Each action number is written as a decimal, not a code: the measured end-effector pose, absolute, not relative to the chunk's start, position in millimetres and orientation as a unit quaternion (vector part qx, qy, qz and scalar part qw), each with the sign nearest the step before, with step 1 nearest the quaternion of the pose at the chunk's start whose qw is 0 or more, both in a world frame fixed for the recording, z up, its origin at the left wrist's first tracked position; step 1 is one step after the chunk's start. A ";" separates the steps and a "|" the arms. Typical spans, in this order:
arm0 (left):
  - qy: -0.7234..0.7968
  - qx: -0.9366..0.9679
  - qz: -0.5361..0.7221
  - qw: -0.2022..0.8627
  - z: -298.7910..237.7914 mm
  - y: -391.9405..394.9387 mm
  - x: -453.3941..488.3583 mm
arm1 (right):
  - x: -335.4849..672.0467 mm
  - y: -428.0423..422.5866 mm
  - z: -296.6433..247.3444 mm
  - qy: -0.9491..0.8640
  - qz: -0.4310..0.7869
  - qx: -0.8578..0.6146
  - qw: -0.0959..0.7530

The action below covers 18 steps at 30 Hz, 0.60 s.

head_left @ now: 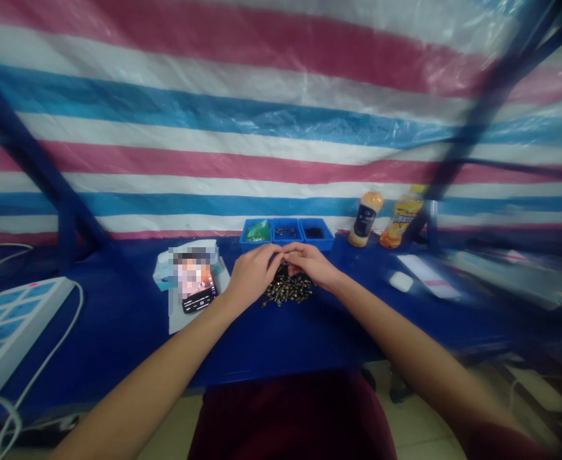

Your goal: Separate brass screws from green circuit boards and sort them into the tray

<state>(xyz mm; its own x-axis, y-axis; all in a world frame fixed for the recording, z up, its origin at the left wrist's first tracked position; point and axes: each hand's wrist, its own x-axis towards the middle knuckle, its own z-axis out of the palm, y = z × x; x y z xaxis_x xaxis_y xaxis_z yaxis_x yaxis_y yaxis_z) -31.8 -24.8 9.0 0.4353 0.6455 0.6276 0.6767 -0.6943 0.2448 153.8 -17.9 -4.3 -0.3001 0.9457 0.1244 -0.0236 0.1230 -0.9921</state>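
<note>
My left hand (253, 273) and my right hand (315, 266) meet fingertip to fingertip over a pile of small brass-and-black metal parts (288, 291). Both hands are closed in a pinch. Whatever lies between the fingertips is too small and too hidden to name. Just beyond my fingers stands a blue three-compartment tray (287, 243). In its left compartment is a green plastic bag (258, 231); the middle one holds small metallic pieces (285, 232), and the right one small dark pieces (313, 232).
On the left, a lit phone (197, 295) leans on a tissue pack (166, 268), near a white power strip (17, 326) with a trailing cable. Two drink bottles (366, 219) (402, 217) stand back right. A white earbud case (400, 282) lies beside a pale flat object (428, 276) on the blue table (262, 351).
</note>
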 end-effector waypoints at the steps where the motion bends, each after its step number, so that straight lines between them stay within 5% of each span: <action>1: -0.389 -0.843 -0.372 0.019 8.9 -24.7 -31.5 | 153.8 -18.1 -3.7 -0.603 0.530 -0.390 0.451; 18: -0.385 -0.840 -0.381 -0.026 11.1 -27.7 -30.3 | 156.4 -21.7 3.7 -0.695 0.427 -0.374 0.441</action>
<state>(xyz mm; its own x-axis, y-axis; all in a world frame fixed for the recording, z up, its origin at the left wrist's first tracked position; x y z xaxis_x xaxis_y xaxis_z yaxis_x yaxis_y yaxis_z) -30.3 -27.7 11.1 0.4131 0.6675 0.6196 0.6276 -0.7016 0.3374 156.4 -21.7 3.7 -0.3314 0.8970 0.2923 0.1438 0.3542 -0.9240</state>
